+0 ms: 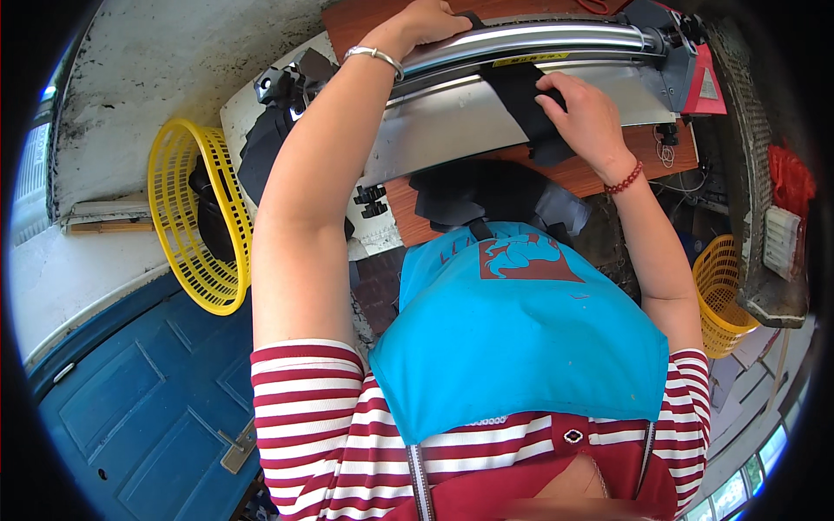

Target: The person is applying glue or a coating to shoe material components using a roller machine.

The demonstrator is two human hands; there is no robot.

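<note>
Flat black fabric-like strip (519,97) lies nearside of the long polished metal roller (556,36), long axis crossing it. Right hand (582,115) is nearer: half-open, fingertips against strip's right edge. Left hand (426,21) reaches over roller's left end; can't tell its grip.

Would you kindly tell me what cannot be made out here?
Head view:
Part of the black strip: hidden by the metal roller.
Palm of the right hand: hidden by the hand's back.
Red object: cut off by the top edge.
Dark item in the left yellow basket: too shadowed to identify.
</note>
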